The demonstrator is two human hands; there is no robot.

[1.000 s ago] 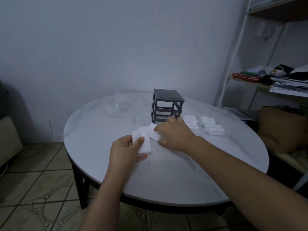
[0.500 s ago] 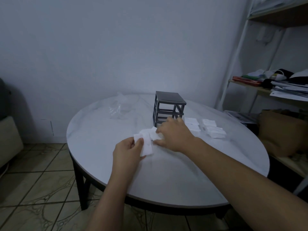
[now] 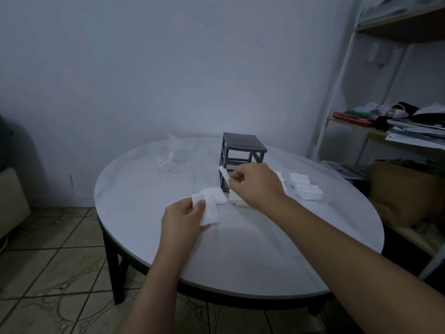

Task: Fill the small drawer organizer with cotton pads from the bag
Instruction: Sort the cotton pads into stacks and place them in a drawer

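A dark grey drawer organizer frame (image 3: 243, 150) stands on the round white table (image 3: 265, 249), its drawer slots open. My right hand (image 3: 255, 184) pinches one white cotton pad (image 3: 224, 174) lifted in front of the frame. My left hand (image 3: 183, 218) grips a small stack of cotton pads (image 3: 209, 208) just above the tabletop. A pale drawer (image 3: 237, 200) lies under my right hand, mostly hidden. More pads (image 3: 303, 186) lie in piles to the right of the frame. The clear plastic bag (image 3: 171, 156) lies at the table's far left.
A white metal shelf unit (image 3: 337, 92) with papers and clothes stands to the right. A brown bag (image 3: 404, 189) sits by the table's right edge. Tiled floor (image 3: 48, 261) lies to the left.
My right hand has lifted off the table with a single pad pinched and raised in front of the frame. My left hand keeps its stack in much the same place.
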